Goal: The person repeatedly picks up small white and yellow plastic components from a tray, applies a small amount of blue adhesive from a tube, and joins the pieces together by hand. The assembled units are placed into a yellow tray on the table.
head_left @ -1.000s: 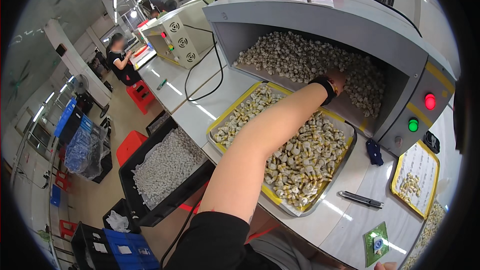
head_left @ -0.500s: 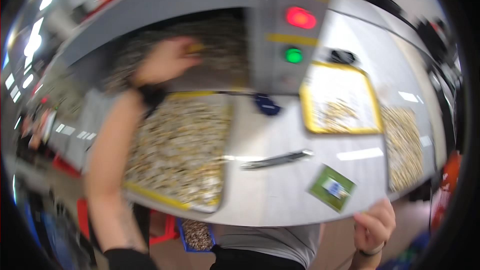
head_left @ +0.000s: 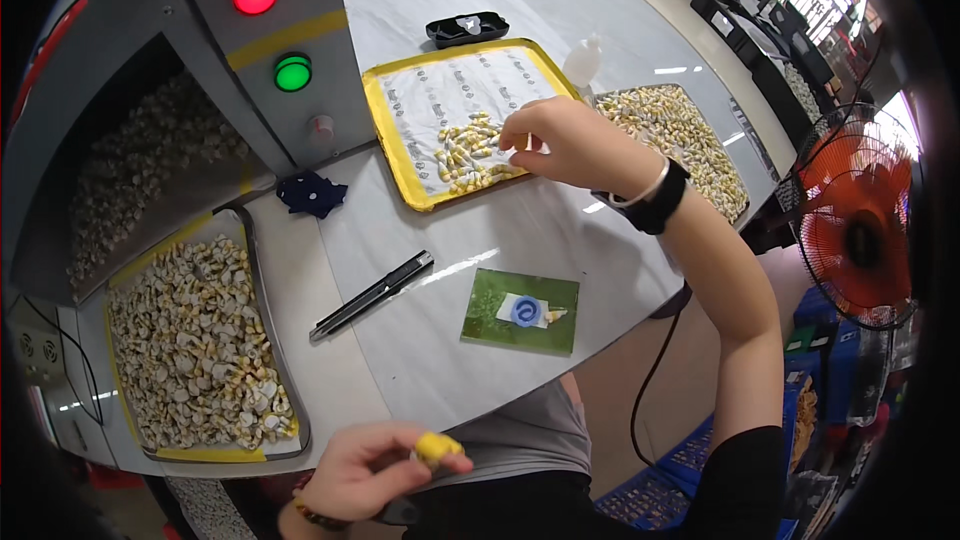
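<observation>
My left hand [head_left: 375, 475] is low at the table's front edge, with a small yellow-and-white piece [head_left: 437, 447] between thumb and fingers. Over the right side of a yellow-rimmed tray [head_left: 415, 187] is my right hand [head_left: 575, 145], its fingers curled together; what they hold, if anything, I cannot make out. A heap of small yellow-and-white pieces [head_left: 470, 153] lies on the tray's printed white liner, just left of those fingertips. Nearer to me, a green square pad [head_left: 488, 302] carries a blue ring-shaped thing [head_left: 526, 311] on a white patch, with a small piece beside it.
Left stands a tray of whitish-yellow pieces [head_left: 200, 350], below a grey machine [head_left: 270, 120] with red and green lights. A black-and-silver cutter knife [head_left: 372, 295] and dark blue cloth [head_left: 311, 195] lie mid-table. Right are another full tray [head_left: 690, 135] and an orange fan [head_left: 858, 230].
My left hand has come out of the machine opening to the front edge, holding the piece. From the front edge, my right hand has moved over the yellow-rimmed tray. The view has swung right.
</observation>
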Demonstrator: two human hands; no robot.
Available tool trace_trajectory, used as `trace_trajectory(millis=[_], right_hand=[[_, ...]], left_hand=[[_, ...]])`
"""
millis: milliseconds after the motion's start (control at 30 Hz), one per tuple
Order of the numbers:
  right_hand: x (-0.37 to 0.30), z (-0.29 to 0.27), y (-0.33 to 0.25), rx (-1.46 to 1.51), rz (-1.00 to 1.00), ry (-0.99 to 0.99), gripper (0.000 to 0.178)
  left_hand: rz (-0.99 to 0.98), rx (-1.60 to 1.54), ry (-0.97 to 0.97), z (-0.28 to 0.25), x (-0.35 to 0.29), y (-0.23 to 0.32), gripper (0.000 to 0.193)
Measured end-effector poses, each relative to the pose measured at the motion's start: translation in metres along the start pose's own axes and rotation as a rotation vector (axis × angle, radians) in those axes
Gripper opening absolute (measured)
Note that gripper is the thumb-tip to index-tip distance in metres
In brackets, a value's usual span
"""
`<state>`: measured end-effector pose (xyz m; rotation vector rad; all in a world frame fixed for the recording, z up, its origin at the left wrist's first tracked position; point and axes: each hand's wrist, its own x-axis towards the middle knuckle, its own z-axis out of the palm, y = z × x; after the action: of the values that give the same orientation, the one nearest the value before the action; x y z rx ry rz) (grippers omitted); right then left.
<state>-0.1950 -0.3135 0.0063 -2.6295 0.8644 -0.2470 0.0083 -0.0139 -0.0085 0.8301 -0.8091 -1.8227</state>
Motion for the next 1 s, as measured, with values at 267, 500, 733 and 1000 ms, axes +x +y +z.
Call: trace_trajectory(millis=[267, 500, 733, 1000], right_hand=[[0.023, 0.015, -0.012, -0.049, -0.045, -0.089, 0.015], [-0.002, -0.001, -0.022, 0.167, -0.072, 0.102, 0.015], [-0.072, 0.005, -0.077, 0.237, -0.167, 0.100, 0.010], [-0.096, 0.029, -0.077, -0.105, -0.277, 0.132, 0.018]], left_hand=[[0.205, -0.415, 0.102, 0.000, 0.015, -0.040, 0.022], [0.072, -0.478, 0.058, 0.004, 0.018, -0.039, 0.050], [0.079, -0.524, -0.030, -0.007, 0.016, -0.045, 0.054], [0.067, -0.398, -0.033, -0.006, 0.019, -0.045, 0.053]])
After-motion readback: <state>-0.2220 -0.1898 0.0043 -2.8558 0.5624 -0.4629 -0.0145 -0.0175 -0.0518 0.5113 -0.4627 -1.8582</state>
